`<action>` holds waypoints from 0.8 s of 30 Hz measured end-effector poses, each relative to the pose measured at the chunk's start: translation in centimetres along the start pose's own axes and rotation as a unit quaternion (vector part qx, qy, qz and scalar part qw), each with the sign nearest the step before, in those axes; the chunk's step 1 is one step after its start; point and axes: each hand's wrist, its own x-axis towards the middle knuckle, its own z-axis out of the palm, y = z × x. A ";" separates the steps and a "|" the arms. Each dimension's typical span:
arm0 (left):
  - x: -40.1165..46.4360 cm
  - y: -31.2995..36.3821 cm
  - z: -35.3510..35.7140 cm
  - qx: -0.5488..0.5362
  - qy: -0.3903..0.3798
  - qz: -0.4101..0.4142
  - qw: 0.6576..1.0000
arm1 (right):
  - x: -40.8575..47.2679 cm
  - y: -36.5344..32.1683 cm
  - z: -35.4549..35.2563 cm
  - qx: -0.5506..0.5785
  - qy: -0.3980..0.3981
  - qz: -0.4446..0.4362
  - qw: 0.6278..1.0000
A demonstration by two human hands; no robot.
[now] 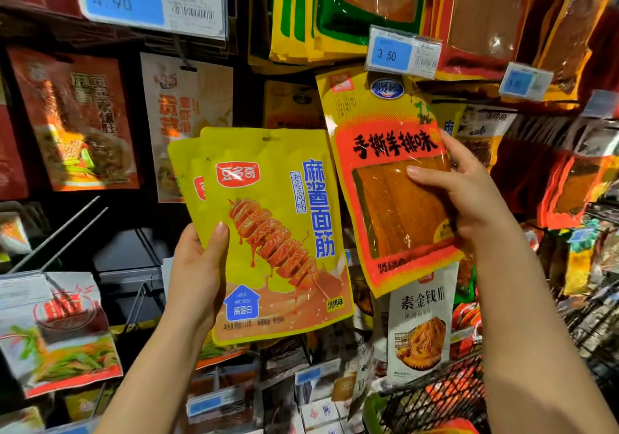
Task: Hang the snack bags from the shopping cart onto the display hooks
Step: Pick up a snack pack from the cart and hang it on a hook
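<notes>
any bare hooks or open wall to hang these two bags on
Two bare hooks jut out left of the left hand, above the white bags, with dark open wall beside them. Around the right hand and under the 3.50 tag, bags crowd.

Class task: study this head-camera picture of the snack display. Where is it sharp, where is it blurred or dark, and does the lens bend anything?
Head view: the yellow skewer bags in the left hand and the orange-bordered bag in the right hand are sharp and well lit; the left shelf bags look soft, amid deep shadow; the wide lens bows the edges, tilting the 4.90 price tag.
</notes>
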 end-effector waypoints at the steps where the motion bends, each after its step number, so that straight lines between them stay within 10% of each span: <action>1: 0.0 0.0 -0.1 0.001 0.003 0.000 1.000 | 0.0 -0.1 0.1 -0.005 0.003 -0.001 1.000; 24: 0.0 1.5 -1.5 0.007 0.041 0.036 0.999 | 1.1 -1.0 1.8 -0.035 0.023 0.053 0.998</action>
